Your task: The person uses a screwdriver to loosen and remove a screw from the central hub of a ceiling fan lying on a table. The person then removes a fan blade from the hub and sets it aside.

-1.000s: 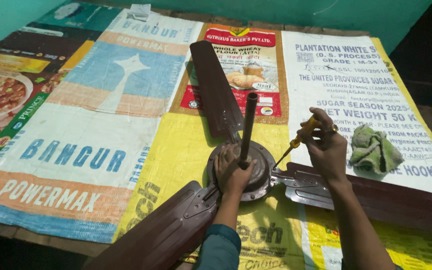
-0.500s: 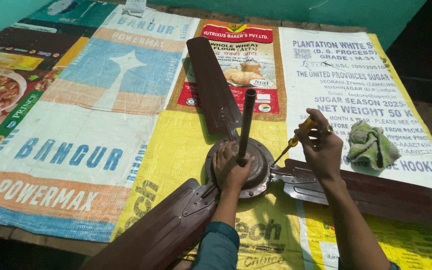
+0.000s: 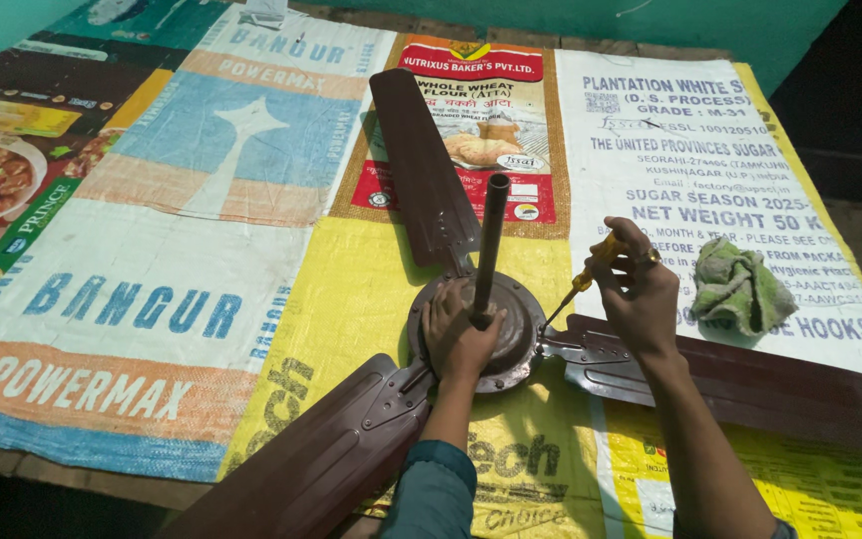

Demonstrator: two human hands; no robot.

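A brown ceiling fan lies on the table, its round motor housing (image 3: 521,329) in the middle with a dark downrod (image 3: 491,240) standing up from it. Three brown blades spread out: one to the back (image 3: 421,165), one to the front left (image 3: 321,459), one to the right (image 3: 750,374). My left hand (image 3: 456,334) lies flat on the housing at the rod's base. My right hand (image 3: 641,289) grips a yellow-handled screwdriver (image 3: 579,284), whose tip points down at the bracket of the right blade (image 3: 576,349).
Printed woven sacks (image 3: 152,269) cover the table as a mat. A crumpled green cloth (image 3: 735,284) lies to the right of my right hand. The table's front edge (image 3: 52,469) runs along the lower left, and a green wall (image 3: 650,20) stands behind.
The view has shifted slightly. My right hand with the screwdriver stays at the right blade's bracket, and my left hand stays on the housing.
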